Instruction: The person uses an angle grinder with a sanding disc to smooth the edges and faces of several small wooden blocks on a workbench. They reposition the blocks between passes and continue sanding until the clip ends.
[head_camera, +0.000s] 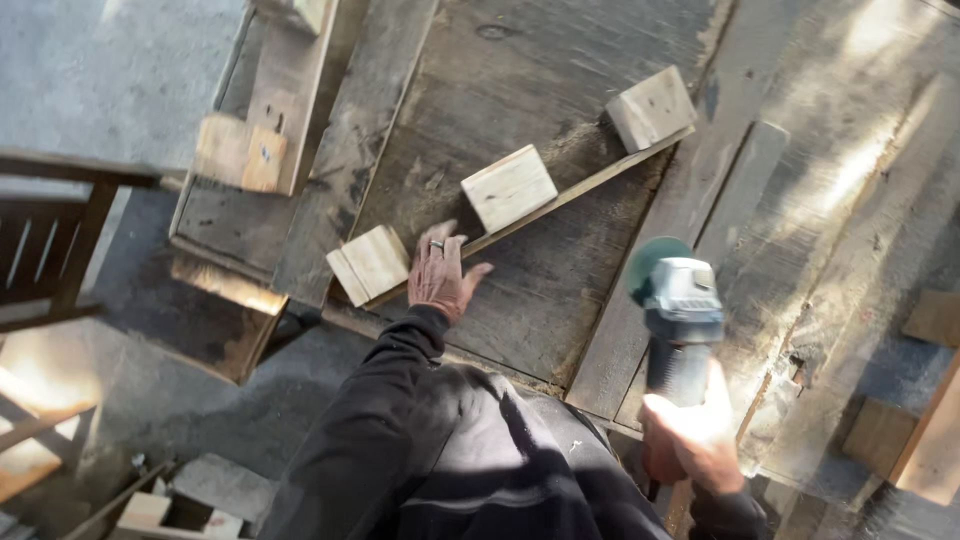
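Hands: left hand (441, 274) is lying flat with fingers spread on a thin wooden slat (560, 201), just beside the nearest of three pale wooden blocks (371, 264) sitting along it. Right hand (692, 440) is gripping an angle grinder (680, 310) by the body, hovering over the weathered plank platform (560, 60).

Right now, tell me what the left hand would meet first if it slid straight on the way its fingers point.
The thin wooden slat at the left hand's fingertips; they may already touch it. Just beyond stands the middle square pale wood block.
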